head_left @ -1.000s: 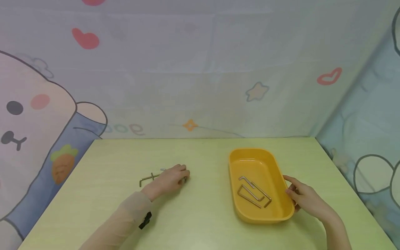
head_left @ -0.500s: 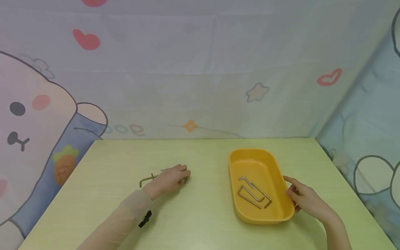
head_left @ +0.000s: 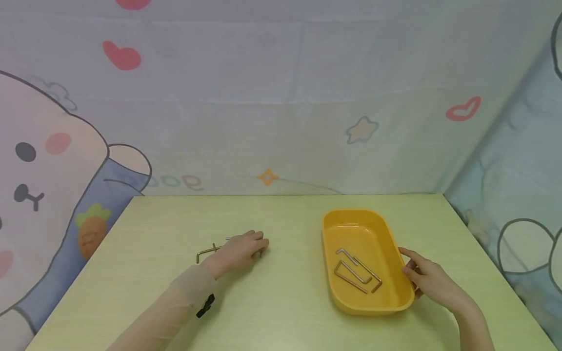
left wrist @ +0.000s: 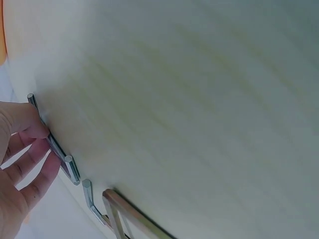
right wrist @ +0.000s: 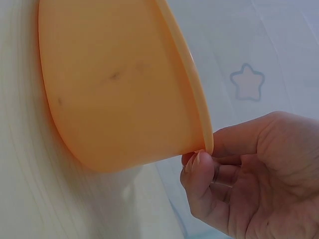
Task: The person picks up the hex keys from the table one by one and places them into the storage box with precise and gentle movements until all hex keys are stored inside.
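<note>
Two hands, left [head_left: 239, 252] on hex keys [head_left: 206, 251], right [head_left: 428, 279] holding tray [head_left: 355, 217]

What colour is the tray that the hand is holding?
The tray is orange-yellow, plain with no pattern. It shows best in the head view.

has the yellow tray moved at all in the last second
No. The yellow tray keeps the same gap from the table's far edge and right edge in the head view, with the right hand holding its rim throughout.
</note>
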`<action>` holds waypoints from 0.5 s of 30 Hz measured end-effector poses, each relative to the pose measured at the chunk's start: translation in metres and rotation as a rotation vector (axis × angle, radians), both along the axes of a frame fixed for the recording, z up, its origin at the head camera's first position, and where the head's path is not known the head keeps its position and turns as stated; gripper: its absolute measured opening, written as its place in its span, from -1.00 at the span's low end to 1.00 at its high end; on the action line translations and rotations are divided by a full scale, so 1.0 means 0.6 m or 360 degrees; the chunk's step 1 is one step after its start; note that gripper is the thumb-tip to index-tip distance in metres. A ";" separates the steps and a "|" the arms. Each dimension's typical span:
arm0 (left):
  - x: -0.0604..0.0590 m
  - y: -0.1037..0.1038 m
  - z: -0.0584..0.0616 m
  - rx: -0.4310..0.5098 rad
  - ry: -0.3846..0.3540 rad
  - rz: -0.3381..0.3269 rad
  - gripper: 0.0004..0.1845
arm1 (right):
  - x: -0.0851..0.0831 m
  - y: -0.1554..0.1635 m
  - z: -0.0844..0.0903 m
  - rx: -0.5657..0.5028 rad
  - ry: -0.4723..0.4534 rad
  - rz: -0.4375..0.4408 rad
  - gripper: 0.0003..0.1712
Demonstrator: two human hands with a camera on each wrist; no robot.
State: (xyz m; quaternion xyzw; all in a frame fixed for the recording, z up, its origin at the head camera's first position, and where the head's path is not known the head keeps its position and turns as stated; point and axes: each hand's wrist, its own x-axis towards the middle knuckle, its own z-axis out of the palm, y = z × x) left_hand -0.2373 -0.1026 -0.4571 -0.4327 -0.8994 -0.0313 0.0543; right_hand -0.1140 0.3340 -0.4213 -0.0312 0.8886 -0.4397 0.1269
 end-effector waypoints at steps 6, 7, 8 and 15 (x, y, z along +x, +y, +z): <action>-0.001 0.000 -0.001 0.0008 -0.0001 0.0021 -0.82 | 0.000 0.000 0.000 0.0010 -0.0011 -0.0009 -0.38; -0.001 0.000 -0.001 0.0006 -0.0001 0.0026 -0.83 | 0.000 0.000 0.000 0.0011 -0.0014 -0.0010 -0.38; -0.001 0.000 -0.001 0.0000 0.0000 0.0031 -0.83 | 0.000 0.000 -0.001 0.0013 -0.0015 -0.0010 -0.38; 0.001 0.000 0.002 -0.0004 -0.0011 0.0048 -0.81 | 0.000 0.001 -0.002 -0.0005 -0.0022 -0.0004 -0.37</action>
